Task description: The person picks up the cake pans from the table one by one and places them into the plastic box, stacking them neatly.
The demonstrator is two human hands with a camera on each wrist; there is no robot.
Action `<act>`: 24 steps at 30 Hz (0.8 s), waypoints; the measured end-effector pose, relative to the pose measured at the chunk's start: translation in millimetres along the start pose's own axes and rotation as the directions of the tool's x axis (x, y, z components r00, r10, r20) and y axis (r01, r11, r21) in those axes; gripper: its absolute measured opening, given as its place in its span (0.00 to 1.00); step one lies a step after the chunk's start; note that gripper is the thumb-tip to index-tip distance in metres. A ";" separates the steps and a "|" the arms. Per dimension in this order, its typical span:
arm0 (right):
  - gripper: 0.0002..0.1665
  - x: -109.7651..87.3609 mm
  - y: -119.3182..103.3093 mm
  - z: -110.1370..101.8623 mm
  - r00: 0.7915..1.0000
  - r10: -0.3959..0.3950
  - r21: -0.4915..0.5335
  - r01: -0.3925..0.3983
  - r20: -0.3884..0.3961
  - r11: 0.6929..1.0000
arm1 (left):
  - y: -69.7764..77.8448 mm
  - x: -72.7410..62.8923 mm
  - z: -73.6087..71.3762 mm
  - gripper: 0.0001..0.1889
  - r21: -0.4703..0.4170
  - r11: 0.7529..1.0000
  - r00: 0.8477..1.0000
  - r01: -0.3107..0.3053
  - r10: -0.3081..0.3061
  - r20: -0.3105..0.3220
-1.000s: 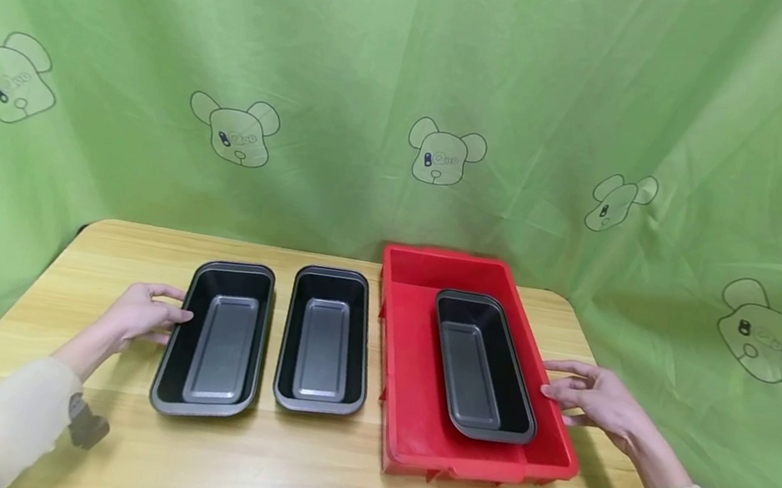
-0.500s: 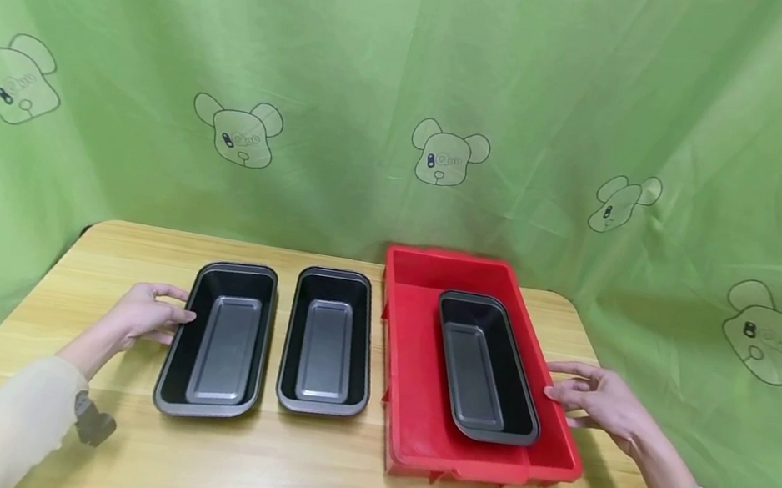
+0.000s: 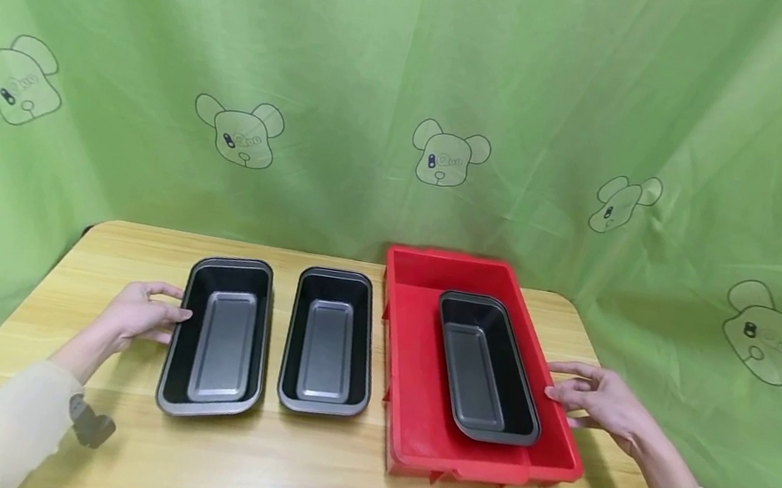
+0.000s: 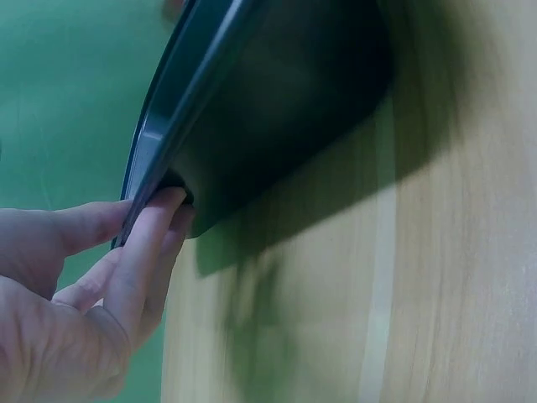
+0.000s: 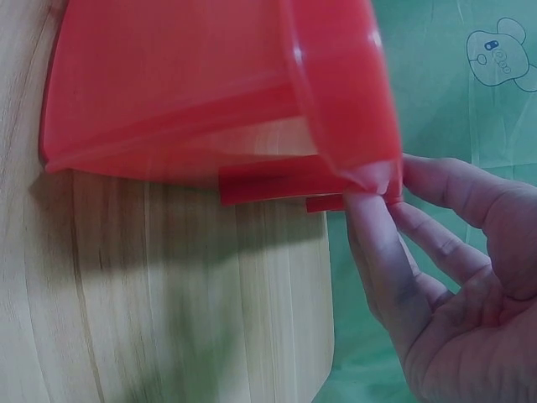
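two rims (image 4: 198, 80) between thumb (image 4: 96, 225) and fingers (image 4: 138, 256): left hand (image 3: 141, 316) pinches pan (image 3: 224, 346) (right hand (image 3: 599, 399), tray (image 3: 415, 357))

A desk (image 3: 296, 474) is in front of a green cloth (image 3: 361, 37) with animal faces on it. The left hand (image 3: 139, 316) pinches the side of a black pan (image 3: 224, 346) with its fingers (image 3: 162, 291). A middle pan (image 3: 327, 353) is just beside that one. A third pan (image 3: 481, 376) lies in a red tray (image 3: 408, 403). The right hand (image 3: 601, 404) holds the tray's right edge.

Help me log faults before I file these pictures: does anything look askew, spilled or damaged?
Only mildly: the black pan in the red tray sits off-centre, with more bare space on its left. No spill or damage shows.
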State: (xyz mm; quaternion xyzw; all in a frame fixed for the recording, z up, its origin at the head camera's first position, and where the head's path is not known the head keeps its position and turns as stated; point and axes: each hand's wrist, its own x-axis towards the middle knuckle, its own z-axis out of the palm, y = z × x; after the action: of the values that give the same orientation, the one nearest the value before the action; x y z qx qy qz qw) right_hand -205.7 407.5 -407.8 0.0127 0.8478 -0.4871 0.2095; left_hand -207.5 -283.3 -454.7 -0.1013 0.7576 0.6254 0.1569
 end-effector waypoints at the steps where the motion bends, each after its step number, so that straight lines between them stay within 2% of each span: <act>1: 0.42 0.0 0.2 0.0 1.000 0.001 0.002 -0.001 0.001 1.000 | 0.0 -0.7 -0.9 0.33 -0.007 1.000 1.000 -0.002 0.002 0.003; 11: 0.42 0.9 2.1 -1.1 1.000 0.000 0.010 0.000 0.001 1.000 | 2.1 -6.9 -6.0 0.35 -0.020 0.999 0.999 -0.040 0.040 0.010; 16: 0.42 1.2 2.5 -1.4 1.000 -0.001 0.007 0.001 0.001 1.000 | 4.2 -11.1 -7.4 0.37 -0.048 0.998 0.999 -0.039 0.040 0.009; 24: 0.42 0.3 1.4 -0.9 1.000 -0.001 0.008 0.001 0.001 1.000 | 10.6 -15.2 -7.5 0.37 -0.157 0.986 0.998 -0.053 0.055 0.009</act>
State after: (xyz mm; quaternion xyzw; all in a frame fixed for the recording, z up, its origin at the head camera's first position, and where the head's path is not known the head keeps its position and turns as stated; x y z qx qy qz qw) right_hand -206.1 408.9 -408.6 0.0129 0.8458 -0.4905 0.2096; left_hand -198.0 -289.2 -438.2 -0.0886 0.7074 0.6878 0.1366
